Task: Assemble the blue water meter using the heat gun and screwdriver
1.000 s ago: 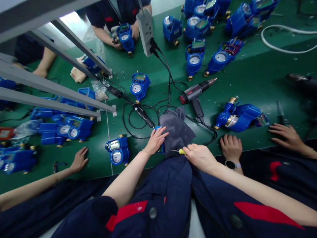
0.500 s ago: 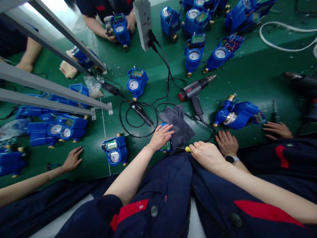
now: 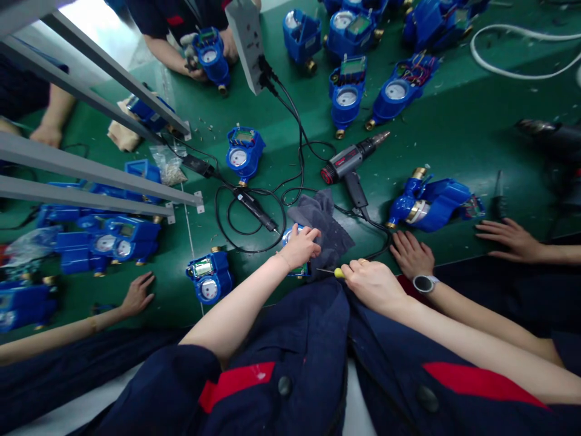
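Left hand point(image 3: 300, 245) was clamped palm-down over a small blue meter point(image 3: 297, 266) at the near table edge, fingers curled on its top, meter mostly hidden under the hand with only the green display end showing. Right hand point(image 3: 373, 282) was closed round a yellow-handled screwdriver point(image 3: 333, 273), its thin shaft pointing left toward the meter; tip contact couldn't be made out. Versus half a second before: left hand had slid a bit further over the meter and the grip looked tighter, and the screwdriver tip sat nearer the housing, so I'd judge the meter was pinned for tool work. Grey cloth point(image 3: 323, 223) lay just behind the meter, touching it, part under the left fingers. Beyond it: heat gun point(image 3: 349, 163) lying on its side, black cables point(image 3: 254, 212) looped across the green mat point(image 3: 454, 139), another blue meter point(image 3: 209, 280) just left. Co-worker's hand with a watch point(image 3: 412, 254) rested flat just right of the right hand; other people's hands sat further out on both sides
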